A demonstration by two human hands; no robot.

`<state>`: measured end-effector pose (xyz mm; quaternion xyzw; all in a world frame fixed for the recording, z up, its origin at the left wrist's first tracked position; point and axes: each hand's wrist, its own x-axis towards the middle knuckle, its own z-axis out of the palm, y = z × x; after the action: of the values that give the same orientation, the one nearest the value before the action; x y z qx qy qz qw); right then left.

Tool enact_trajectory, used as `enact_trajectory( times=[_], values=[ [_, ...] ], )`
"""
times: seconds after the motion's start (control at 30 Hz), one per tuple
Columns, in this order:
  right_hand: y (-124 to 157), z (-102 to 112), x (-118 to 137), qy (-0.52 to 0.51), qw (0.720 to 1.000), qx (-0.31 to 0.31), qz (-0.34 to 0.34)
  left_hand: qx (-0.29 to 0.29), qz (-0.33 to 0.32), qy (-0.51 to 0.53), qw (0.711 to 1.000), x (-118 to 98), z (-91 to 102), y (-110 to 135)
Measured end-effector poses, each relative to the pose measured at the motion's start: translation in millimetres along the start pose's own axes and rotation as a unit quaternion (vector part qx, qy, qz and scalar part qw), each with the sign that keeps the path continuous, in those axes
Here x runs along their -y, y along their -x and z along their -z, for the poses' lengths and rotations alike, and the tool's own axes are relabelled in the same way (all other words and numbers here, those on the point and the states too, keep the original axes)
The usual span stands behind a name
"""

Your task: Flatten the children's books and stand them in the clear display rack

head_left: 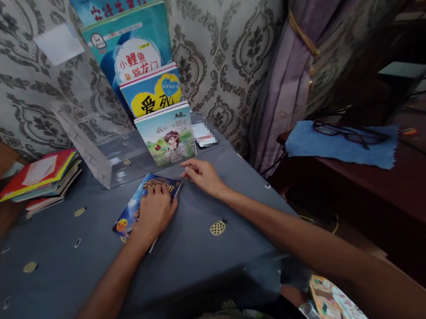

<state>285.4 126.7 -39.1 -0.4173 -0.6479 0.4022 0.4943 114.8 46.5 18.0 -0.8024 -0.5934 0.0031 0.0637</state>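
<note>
My left hand (pixel 157 205) lies flat on a dark blue book (pixel 140 201) with gold lettering, its fingers stretched over the cover. The book rests slanted on the table in front of a clear plastic display stand (pixel 102 173). Just right of the book, my right hand (pixel 202 177) hovers low by the stand's front edge, fingers loosely bent and apart with nothing in them. Several books stand in tiers on the stand: a pale green one with a child's picture (pixel 168 137) in front, a yellow one (pixel 150 96) behind it, and taller teal ones (pixel 128 31) further up.
A stack of books (pixel 43 178) sits at the table's left. The dark tablecloth (pixel 198 261) has a pineapple print. Behind the stand lies a small white item (pixel 204 134), partly blurred. At right, glasses (pixel 350 132) rest on a blue cloth (pixel 305 148). Below right is another book (pixel 337 302).
</note>
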Motion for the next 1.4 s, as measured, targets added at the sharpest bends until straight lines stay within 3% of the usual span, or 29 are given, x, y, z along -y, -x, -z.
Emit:
enact_trajectory(
  times=[0.27,0.7,0.9,1.13,1.27,1.4],
  values=[
    [3,1,7,0.056,0.998,0.003,0.015,0.005,-0.002,-0.029,1.000,2,4.8,-1],
    [6,1,11,0.039,0.998,-0.012,0.043,-0.031,-0.012,-0.041,0.999,5,0.8,-2],
    [9,-1,16,0.032,0.998,-0.004,0.046,-0.007,-0.010,-0.049,0.999,4,4.6,-1],
    [13,-4,18,0.209,0.971,0.071,0.092,-0.002,-0.006,-0.031,0.999,1,3.2,0],
    [14,-4,19,0.247,0.960,0.094,0.092,0.008,-0.039,0.012,0.999,19,6.3,6],
    [16,-4,22,0.258,0.956,0.103,0.088,0.056,-0.023,0.073,0.996,54,6.8,29]
  ],
)
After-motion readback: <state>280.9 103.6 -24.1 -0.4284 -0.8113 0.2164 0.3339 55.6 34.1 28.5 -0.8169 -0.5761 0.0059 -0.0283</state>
